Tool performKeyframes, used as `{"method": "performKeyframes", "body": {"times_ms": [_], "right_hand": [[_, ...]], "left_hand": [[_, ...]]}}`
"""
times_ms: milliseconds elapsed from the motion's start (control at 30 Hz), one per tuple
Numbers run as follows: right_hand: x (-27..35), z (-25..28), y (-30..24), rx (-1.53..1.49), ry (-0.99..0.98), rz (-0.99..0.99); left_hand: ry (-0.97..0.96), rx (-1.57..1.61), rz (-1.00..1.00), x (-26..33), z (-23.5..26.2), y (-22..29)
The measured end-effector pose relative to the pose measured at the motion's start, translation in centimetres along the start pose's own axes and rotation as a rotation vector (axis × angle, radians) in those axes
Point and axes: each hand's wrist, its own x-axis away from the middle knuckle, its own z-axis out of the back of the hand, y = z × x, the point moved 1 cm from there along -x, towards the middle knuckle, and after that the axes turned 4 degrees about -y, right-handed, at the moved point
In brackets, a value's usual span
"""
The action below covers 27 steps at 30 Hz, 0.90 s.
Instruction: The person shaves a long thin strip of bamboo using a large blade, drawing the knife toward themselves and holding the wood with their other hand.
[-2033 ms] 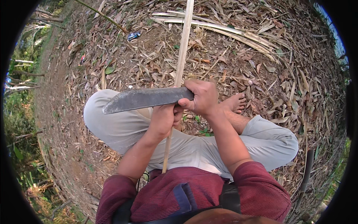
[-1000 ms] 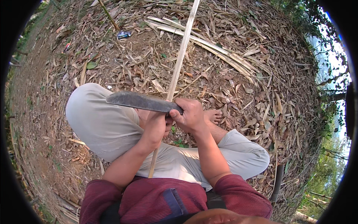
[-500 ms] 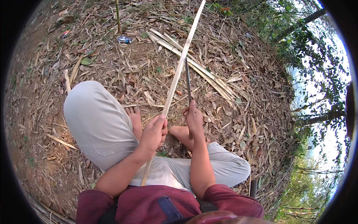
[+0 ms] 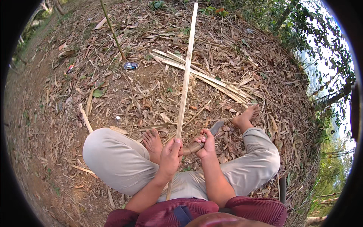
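Bamboo strip (image 4: 185, 81) runs lengthwise straight away from the seated person, its near end passing through the left hand (image 4: 169, 157), fingers closed round it. Just beside, the right hand (image 4: 205, 143) grips a machete (image 4: 202, 140), blade angled right of the strip.

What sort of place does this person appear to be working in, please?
Most likely an outdoor clearing beside woodland: bare earth littered with dry leaves, a pile of split bamboo strips on the ground, and leafy trees at the edge. The person sits barefoot on the ground.
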Motion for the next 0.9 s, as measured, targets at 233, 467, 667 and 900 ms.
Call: {"method": "performKeyframes", "body": {"times_ms": [233, 467, 667, 900], "right_hand": [[9.9, -2.3, -13.0, -0.145, -0.209, -0.118], [9.7, -5.8, -22.4, 0.078, -0.308, 0.069], [9.2, -13.1, -19.6, 0.901, -0.229, 0.568], [9.1, -19.1, -15.5, 2.285, -0.525, 1.438]], "left_hand": [[0.084, -0.014, -0.012, -1.7, -0.8, 0.5], [0.008, -0.073, 0.034, -1.7, -3.6, 0.2], [-0.013, -0.086, 0.019, -2.8, -4.7, 0.2], [-0.135, -0.031, -0.024, -5.5, -9.9, 3.2]]}}
